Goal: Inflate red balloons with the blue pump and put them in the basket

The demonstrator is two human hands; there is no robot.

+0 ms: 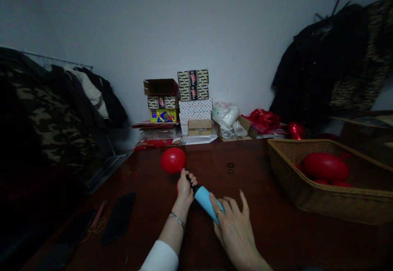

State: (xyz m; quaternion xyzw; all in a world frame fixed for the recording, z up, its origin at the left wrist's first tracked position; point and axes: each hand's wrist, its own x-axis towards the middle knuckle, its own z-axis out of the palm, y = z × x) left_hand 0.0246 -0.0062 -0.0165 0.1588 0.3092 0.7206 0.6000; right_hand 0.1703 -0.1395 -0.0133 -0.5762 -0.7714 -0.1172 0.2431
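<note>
A small, round red balloon [173, 160], partly inflated, sits over the table just beyond my left hand [186, 187]. My left fingers are closed around its neck, where it meets the black nozzle end of a hand balloon pump [208, 202]. The pump has a light blue barrel and lies slanted between my hands. Around the near end of that barrel, my right hand [235, 226] grips with thumb and index finger, its other fingers raised and spread. A bit of red shows below my left hand; what it is I cannot make out.
At the right stands a wicker basket [325, 199] with red balloons [326, 167] inside. Two dark rings [230, 168] lie on the brown table [260, 238]. Left are a dark phone [118, 217] and a reddish stick [98, 214] with cord. Stacked boxes [193, 84] line the wall.
</note>
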